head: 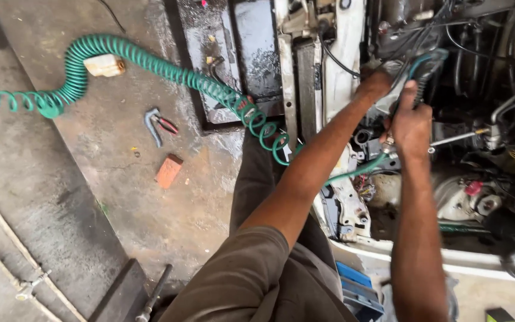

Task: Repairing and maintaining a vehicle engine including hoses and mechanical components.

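Risk noted first: the coiled green air hose (pixel 168 70) runs taut-ish from the floor at 9 o'clock, across the radiator support (pixel 288 77), to the tool in the engine bay (pixel 478 119); in my judgement a pull on it could drag the coils over the sheet-metal edge or snag them against the person's trouser leg (pixel 257 179), jerking the tool off its aim. Second risk: the nozzle works among crowded pipes, wires and a red-capped fitting (pixel 474 188) at 4 o'clock of the hands, so a slip could knock or blow debris into these parts. Third: pliers (pixel 157 124) and a brick fragment (pixel 168 170) lie loose on the wet concrete floor (pixel 90 179) at 8 o'clock, a tripping hazard if the person steps back. Hand states: the right hand (pixel 411 126) is closed around the grip of the air blow gun (pixel 427 68), thumb raised along its green-black body, which extends toward 12 o'clock from the fist. The left hand (pixel 374 83) reaches deeper, just at 10 o'clock of the right; its fingers are hidden behind engine parts, so I cannot tell whether it grips anything. The hose joins the gun below the right fist at 7 o'clock.
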